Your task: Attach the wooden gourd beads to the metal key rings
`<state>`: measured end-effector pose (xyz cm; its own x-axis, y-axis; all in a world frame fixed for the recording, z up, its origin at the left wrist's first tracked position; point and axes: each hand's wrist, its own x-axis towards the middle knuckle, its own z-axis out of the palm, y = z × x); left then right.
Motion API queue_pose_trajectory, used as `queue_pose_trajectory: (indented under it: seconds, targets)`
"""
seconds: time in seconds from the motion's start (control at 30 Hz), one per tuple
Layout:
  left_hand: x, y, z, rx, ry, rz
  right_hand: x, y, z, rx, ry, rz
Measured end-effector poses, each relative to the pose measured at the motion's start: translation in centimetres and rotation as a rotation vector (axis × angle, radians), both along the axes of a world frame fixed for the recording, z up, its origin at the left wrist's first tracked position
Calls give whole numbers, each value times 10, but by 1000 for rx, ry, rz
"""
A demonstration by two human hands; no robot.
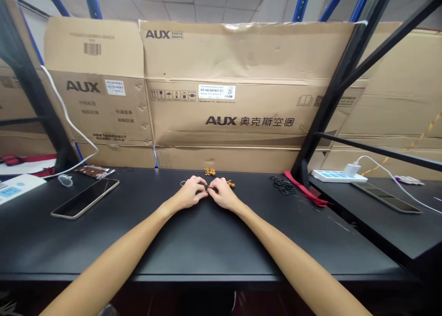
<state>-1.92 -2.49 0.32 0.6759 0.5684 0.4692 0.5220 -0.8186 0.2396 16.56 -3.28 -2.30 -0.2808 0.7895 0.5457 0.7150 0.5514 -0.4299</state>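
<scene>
Because both forearms reach straight over the table (207, 247), its near part serves as free room for the elbows. A phone (86, 197) lies at left, outside the reach of the work. The left hand (189, 192) and the right hand (223, 194) are together, fingers bent and tips pinched on a small brown piece (208, 189), perhaps because so little of it can be gripped; its form is mostly hidden. Well to the right, black clips (283, 185) lie in one loose heap, probably for easy picking, beside a red strap (307, 191). Just past the right hand lies a brown figure (230, 184), and farther another figure (209, 171), both within short reach. Behind, cardboard (241, 104) stands upright like a screen.
</scene>
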Motion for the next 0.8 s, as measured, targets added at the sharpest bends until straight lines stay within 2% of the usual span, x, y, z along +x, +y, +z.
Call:
queue_pose_trajectory:
  seconds: [0.13,0.27,0.4,0.53,0.67,0.8]
  targets:
    - [-3,0,4,-25,-45,34,8,4,-2,11,-35,-108]
    - [-8,4,5,-32,-51,72,9,3,0,87,-26,-73]
    - [-16,9,5,48,6,148,7,-1,1,150,-88,-71]
    - [-22,10,5,120,131,207,8,-2,3,112,-181,-183]
    - [-23,11,1,135,169,286,11,-2,3,48,-225,-309]
    - [-25,13,-3,152,207,375,14,-1,2,37,-216,-377]
